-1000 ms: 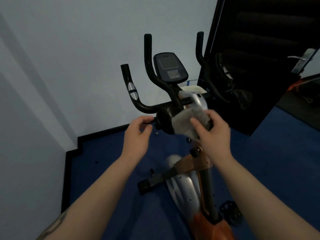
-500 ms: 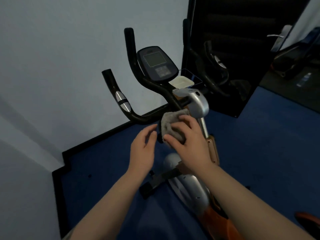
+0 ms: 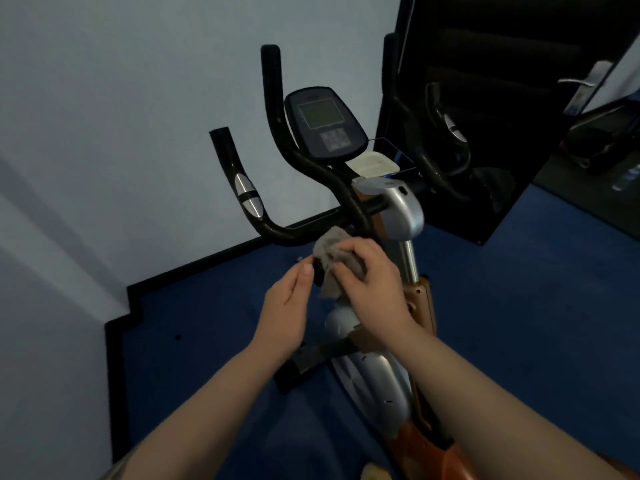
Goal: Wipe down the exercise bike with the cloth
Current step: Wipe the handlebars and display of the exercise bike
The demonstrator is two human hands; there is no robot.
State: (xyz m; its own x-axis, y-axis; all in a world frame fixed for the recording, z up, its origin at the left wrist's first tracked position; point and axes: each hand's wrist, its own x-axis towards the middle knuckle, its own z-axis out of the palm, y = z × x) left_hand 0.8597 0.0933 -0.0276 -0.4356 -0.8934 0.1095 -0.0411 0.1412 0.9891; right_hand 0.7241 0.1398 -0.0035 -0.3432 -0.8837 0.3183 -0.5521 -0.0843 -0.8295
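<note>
The right hand [image 3: 372,282] is curled over the grey cloth [image 3: 330,252], pressing it onto a black knob [image 3: 318,271] just below the handlebar [image 3: 277,188] of the exercise bike [image 3: 398,216]. The left hand [image 3: 285,313] is loosely spread, its thumb tip touching the knob's left edge. Compared with half a second ago, both hands sit at the same knob, the left a little closer to it; the view has shifted slightly.

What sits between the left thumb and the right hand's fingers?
In the head view, a black knob on the exercise bike, partly wrapped by the grey cloth held in the right hand; the left hand touches its edge.
</note>
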